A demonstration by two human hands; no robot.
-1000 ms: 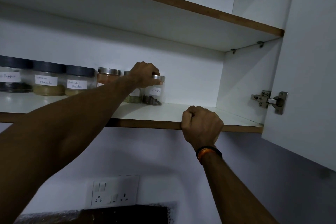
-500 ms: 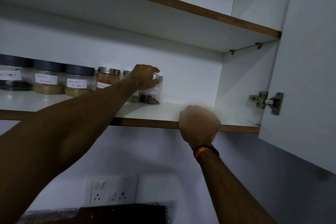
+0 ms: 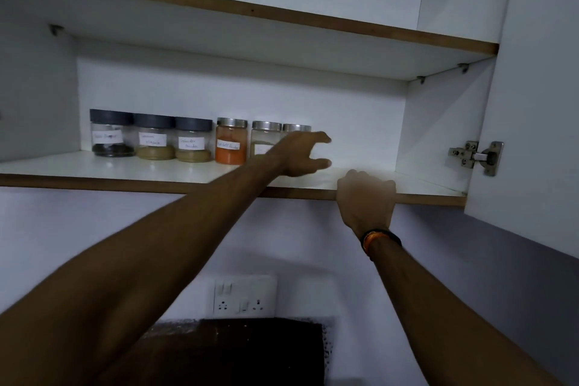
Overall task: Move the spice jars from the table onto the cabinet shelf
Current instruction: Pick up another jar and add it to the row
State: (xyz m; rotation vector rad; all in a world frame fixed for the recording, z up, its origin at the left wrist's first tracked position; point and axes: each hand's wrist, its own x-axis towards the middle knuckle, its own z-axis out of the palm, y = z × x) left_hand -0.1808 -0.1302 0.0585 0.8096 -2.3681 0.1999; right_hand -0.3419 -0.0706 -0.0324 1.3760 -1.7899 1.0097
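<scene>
Where the cabinet shelf ran white under the upper board, six spice jars stood in a row along the back wall, all upright and close side by side. At the far left was a dark-lidded jar with a black spice at the bottom, then two more dark-lidded jars with tan powder, each with a handwritten white label I could not read. Next came a steel-lidded jar filled with bright orange powder, then a steel-lidded jar with a pale filling, and a last steel-lidded jar, mostly hidden behind the left hand.

That hand reached in just in front of the last jar, its fingers and thumb spread wide apart in an open C, holding nothing; whether it touched the jar I could not tell. Further right, the right hand curled over the shelf's brown front edge and gripped it, a dark and orange band on the wrist. At the far right the cabinet door stood open on its hinge. Below, a switch plate sat on the wall.
</scene>
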